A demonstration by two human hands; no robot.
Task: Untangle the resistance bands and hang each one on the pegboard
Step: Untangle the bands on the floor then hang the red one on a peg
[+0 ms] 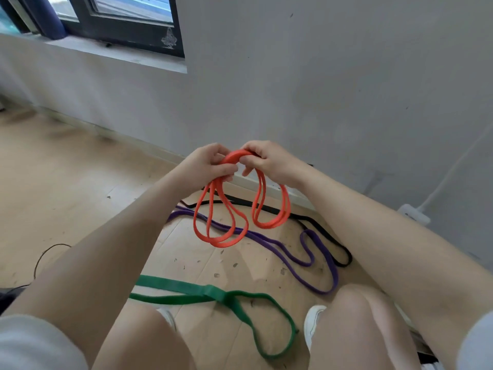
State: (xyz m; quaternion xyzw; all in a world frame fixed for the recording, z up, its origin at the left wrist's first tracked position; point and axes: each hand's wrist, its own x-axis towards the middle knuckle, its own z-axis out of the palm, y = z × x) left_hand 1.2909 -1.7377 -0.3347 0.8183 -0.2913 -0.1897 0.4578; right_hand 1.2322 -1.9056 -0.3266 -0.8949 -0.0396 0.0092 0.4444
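Left hand (210, 166) and right hand (266, 162), close together, each pinch the orange band (221, 231); its coils hang straight down below both, equally near.

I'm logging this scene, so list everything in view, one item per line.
orange rubber resistance band: one, orange, held up in coiled loops between both hands
purple rubber resistance band: one, purple, on the floor below the orange loops
black resistance band: one, black, on the floor by the wall
green flat resistance band: one, green, on the floor nearest the knees
wooden floor: light brown, littered with small debris
white power strip: one, right, against the wall
window: dark frame, upper left
white shoes: two, between the knees
left hand: grips the orange band
right hand: grips the orange band
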